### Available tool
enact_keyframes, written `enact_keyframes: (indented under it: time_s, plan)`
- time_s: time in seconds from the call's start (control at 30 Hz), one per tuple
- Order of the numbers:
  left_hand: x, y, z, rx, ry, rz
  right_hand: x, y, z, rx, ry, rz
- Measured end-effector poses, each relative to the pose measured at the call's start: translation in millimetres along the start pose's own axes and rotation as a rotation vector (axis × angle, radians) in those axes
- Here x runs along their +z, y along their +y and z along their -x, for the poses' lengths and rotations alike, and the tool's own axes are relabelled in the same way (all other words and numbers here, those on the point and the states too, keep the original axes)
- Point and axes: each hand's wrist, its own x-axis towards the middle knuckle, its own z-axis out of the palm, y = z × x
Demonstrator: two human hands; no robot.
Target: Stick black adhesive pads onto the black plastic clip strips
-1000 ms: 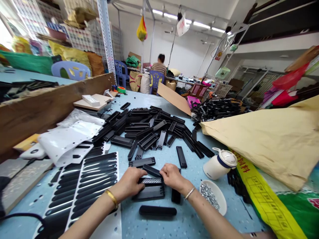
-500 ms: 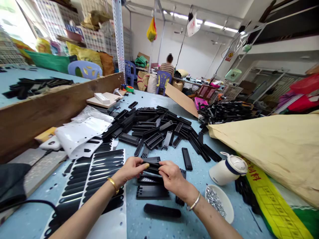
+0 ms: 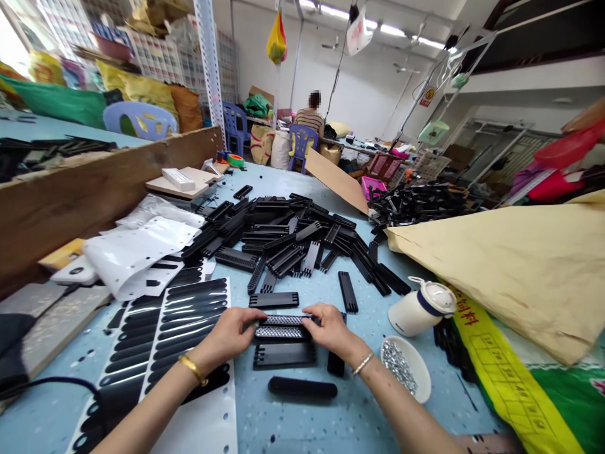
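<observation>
The slim black crosshatched plastic-looking bar (image 3: 288, 320) sits just beyond a matching bar (image 3: 281, 332), over the speckled blue worktop (image 3: 302, 422). Your left hand (image 3: 234, 329) and right hand (image 3: 331, 329), nearly closed, pinch its ends. Likely light, stiff; hold both ends.

Blue speckled table (image 3: 283, 425) with heaped black pieces (image 3: 285, 260), cream flask (image 3: 414, 310), white bowl (image 3: 420, 366).

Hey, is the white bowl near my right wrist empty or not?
Not empty: small silvery pieces lie heaped in the white bowl, with its right side showing bare.
</observation>
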Motion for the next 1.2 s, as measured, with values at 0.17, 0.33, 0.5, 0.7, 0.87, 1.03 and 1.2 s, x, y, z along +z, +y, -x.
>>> enact_keyframes:
  time_s: [0.17,0.33,0.5,0.7,0.87,1.03,1.2]
  plan:
    - [-9.5,5.6,23.2,-0.003,0.062,-0.126,-12.7,4.0,34.0,-0.019,-0.028,0.09]
    - [12.2,0.1,49.4,0.06,-0.048,-0.17,-4.4,-1.6,58.2,-0.084,-0.127,0.135]
    - [28.0,-0.6,53.6,-0.011,-0.094,-0.169,2.6,-2.1,56.6,-0.062,-0.172,0.133]
    - [17.7,6.3,46.9,-0.072,-0.147,-0.151,-2.9,0.7,52.3,-0.035,-0.192,0.115]
    - [20.1,6.5,45.3,-0.096,-0.105,-0.129,-1.2,-3.3,53.2,0.027,-0.127,0.053]
    - [21.9,14.0,49.9,-0.141,-0.107,0.023,7.4,-4.5,51.6,0.121,-0.039,-0.121]
    - [34.3,4.0,61.0,-0.194,0.028,0.14,17.1,-2.8,56.7,0.231,0.075,-0.335]
